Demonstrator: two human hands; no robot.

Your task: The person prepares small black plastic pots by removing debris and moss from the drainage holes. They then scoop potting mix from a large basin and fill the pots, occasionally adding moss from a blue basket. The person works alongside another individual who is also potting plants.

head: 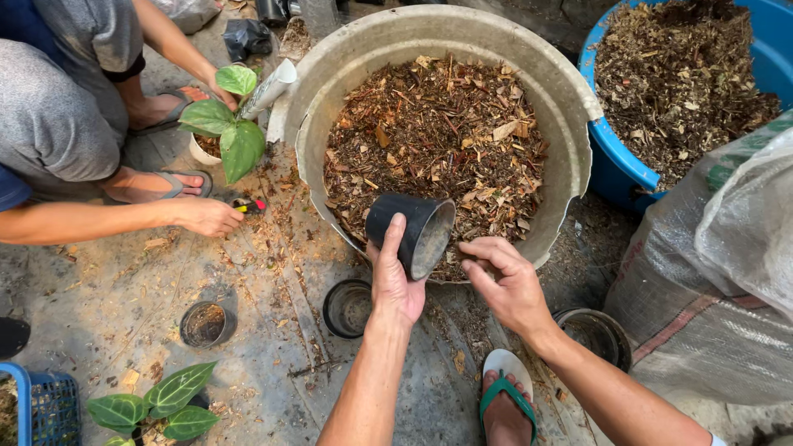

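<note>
My left hand [394,285] grips a small black plastic pot [410,232] by its side, tilted with its mouth facing right, over the near rim of a large grey tub [570,157] filled with brown bark mulch [438,140]. My right hand [505,282] hovers just right of the pot's mouth, fingers curled and holding nothing visible. It is above the tub's near edge.
A blue tub [615,169] of mulch sits at top right, a woven sack [710,281] to the right. Empty black pots [347,308] [207,323] [596,333] stand on the concrete floor. Another person crouches at left, a hand [202,215] near a potted leafy plant [225,124]. A second plant [157,405] is at lower left.
</note>
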